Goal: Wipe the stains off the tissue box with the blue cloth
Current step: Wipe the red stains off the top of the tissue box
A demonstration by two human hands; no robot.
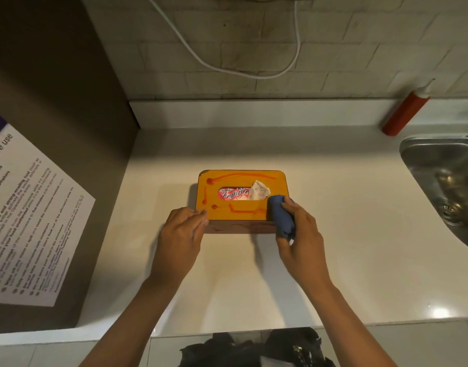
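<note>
Blue cloth (280, 215), soft, bunched in right hand (297, 234); left hand (180, 231), fingers relaxed, steadying light, stiff box (241, 205) at its near-left corner; red stains (210, 181) remaining.

Two bare forearms are seen entering from the lower edge of the head view, each ending in a bare hand: the left hand (180, 231) and the right hand (301, 234). No sleeves are seen on either forearm up to the frame edge. No watch, ring or bracelet can be made out on either wrist or on the fingers. Short, unpainted fingernails are visible on the left hand. Dark clothing (254, 348) is visible at the bottom centre, between the forearms; its detail cannot be resolved.
</note>
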